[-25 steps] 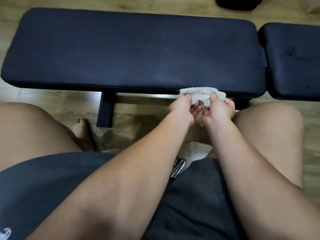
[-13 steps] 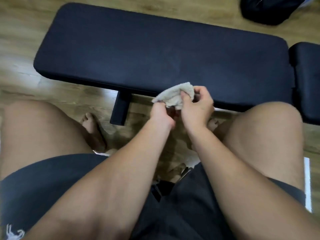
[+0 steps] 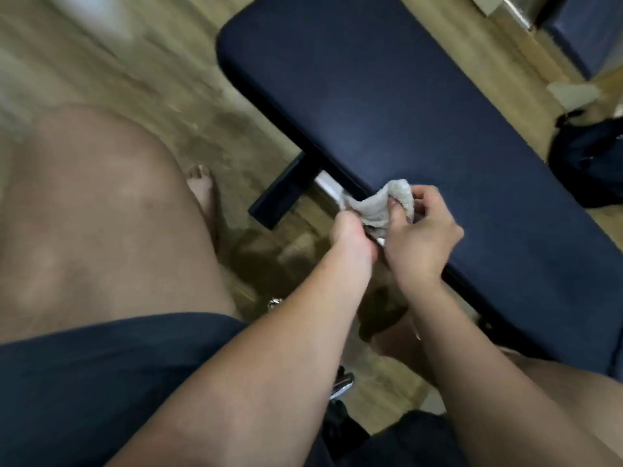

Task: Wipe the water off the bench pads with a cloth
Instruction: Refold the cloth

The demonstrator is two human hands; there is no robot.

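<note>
SEATED AT THE GYM BENCH, both my hands work a small pale cloth [image 3: 379, 208], held up just over the near edge of the long dark-blue pad [image 3: 387, 106]. My left hand [image 3: 350, 235] grips the cloth's near-left end w/ fingers curled under it. My right hand [image 3: 423, 237] pinches the bunched far end between thumb and fingers [image 3: 423, 197]. I can't tell whether the cloth touches the pad or hangs just clear of it.

Progress, as I judge it: mid-task and between strokes. The cloth is being gathered or refolded, not pressed flat to wipe. The pad shows a faint lighter sheen near its middle, but the frame is motion-blurred. No drops or streaks can be made out, so how much is dry is unclear. A second pad [image 3: 588, 32] sits at far right, well apart from my hands. It prob. needs a pass, as does the long pad's far-left end.

Also in frame: wood floor [image 3: 168, 79], the bench leg [image 3: 286, 192], a dark bag [image 3: 588, 163] on the floor at right, my dark shorts [image 3: 101, 382].

Brands/writing: none readable.
</note>
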